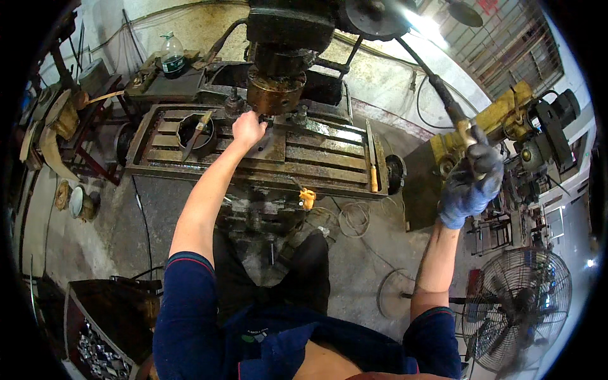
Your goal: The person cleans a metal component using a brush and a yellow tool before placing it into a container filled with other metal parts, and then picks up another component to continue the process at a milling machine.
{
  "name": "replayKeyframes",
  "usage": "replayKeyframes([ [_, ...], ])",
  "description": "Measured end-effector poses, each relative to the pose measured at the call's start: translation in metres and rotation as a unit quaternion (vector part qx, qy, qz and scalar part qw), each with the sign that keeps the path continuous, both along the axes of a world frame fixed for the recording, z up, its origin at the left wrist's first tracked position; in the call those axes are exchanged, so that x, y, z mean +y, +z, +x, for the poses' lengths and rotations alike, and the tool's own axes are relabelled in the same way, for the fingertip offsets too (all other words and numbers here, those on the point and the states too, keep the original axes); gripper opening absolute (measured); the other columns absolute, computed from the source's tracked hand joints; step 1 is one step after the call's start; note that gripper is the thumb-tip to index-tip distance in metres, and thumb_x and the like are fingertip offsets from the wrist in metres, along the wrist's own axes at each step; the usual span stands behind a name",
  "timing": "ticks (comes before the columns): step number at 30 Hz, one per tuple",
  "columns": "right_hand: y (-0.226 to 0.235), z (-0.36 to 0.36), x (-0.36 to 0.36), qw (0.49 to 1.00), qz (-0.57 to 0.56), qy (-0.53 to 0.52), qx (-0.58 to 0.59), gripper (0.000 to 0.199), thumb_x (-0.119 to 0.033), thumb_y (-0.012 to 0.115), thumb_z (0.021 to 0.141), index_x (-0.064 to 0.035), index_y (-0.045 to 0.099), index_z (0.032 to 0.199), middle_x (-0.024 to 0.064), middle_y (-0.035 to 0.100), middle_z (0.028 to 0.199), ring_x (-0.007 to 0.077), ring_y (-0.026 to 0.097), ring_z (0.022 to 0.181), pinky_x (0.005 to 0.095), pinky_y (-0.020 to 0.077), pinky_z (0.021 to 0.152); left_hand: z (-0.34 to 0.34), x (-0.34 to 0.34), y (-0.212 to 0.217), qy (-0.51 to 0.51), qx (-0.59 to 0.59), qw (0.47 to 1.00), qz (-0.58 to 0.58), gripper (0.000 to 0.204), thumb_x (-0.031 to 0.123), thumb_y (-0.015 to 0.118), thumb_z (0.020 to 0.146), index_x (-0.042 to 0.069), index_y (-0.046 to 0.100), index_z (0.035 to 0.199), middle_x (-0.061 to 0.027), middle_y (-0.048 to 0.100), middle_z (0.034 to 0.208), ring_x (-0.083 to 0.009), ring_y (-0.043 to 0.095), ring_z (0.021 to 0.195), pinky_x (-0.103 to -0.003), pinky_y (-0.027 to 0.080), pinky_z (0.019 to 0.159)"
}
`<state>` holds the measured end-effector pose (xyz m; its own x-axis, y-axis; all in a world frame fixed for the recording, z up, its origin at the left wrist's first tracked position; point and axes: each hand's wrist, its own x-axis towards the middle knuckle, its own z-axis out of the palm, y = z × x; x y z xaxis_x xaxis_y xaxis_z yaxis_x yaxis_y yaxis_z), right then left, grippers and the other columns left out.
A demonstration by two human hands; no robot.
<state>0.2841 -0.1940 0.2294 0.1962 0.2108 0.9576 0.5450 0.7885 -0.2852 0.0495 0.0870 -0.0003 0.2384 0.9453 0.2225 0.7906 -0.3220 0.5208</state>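
My bare left hand (pixel 249 130) is closed just below the round, rusty spindle head (pixel 276 90) of a large drilling or milling machine. Its fingers pinch something small there, which I cannot make out. On the right, my right hand (pixel 470 187), in a blue-grey work glove, wraps round the end of a long machine lever (pixel 446 98) that slopes down from the machine's upper part. Beneath the spindle lies the slotted metal worktable (pixel 323 155). A round dark pot (pixel 204 143) stands on it left of my left hand, with a brush (pixel 201 124) laid across its rim.
A file with a wooden handle (pixel 373 177) lies at the worktable's right end. A yellow object (pixel 307 197) hangs at its front edge. A bottle (pixel 172 58) stands behind left. A fan (pixel 518 309) stands at lower right, a bin of metal parts (pixel 101 351) at lower left.
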Motion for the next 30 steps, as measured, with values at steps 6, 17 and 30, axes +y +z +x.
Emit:
replayKeyframes([
  [6,-0.005,-0.003,-0.003,0.997,-0.002,-0.077,-0.014,0.038,-0.033,0.044,0.089,0.0004,0.047,0.071,0.0147,0.055,0.081,0.0401,0.054,0.098,0.0542,0.0351,0.093,0.002,0.002,-0.002,-0.007,-0.013,1.0,0.0,0.03,0.029,0.067,0.069,0.002,0.064,0.082,-0.0174,0.063,0.08,-0.0332,0.061,0.079,-0.042,0.05,0.069],
  [17,0.004,-0.007,0.004,0.996,0.0,-0.084,-0.039,0.037,-0.033,0.039,0.09,-0.0017,0.045,0.071,0.0125,0.055,0.08,0.0355,0.055,0.095,0.0533,0.0328,0.096,-0.01,0.025,-0.028,-0.027,-0.087,0.993,-0.076,0.036,0.031,0.068,0.068,0.0,0.062,0.086,-0.0214,0.062,0.087,-0.0339,0.059,0.087,-0.042,0.047,0.076],
  [30,-0.019,-0.009,0.001,0.998,0.018,-0.012,0.051,0.04,-0.034,0.05,0.087,0.0031,0.053,0.072,0.0207,0.06,0.088,0.0318,0.055,0.097,0.0426,0.0377,0.089,-0.038,-0.034,0.007,-0.16,-0.183,0.958,-0.153,0.032,0.013,0.059,0.076,0.0,0.059,0.105,-0.01,0.06,0.057,-0.0143,0.055,0.042,-0.03,0.046,0.045],
])
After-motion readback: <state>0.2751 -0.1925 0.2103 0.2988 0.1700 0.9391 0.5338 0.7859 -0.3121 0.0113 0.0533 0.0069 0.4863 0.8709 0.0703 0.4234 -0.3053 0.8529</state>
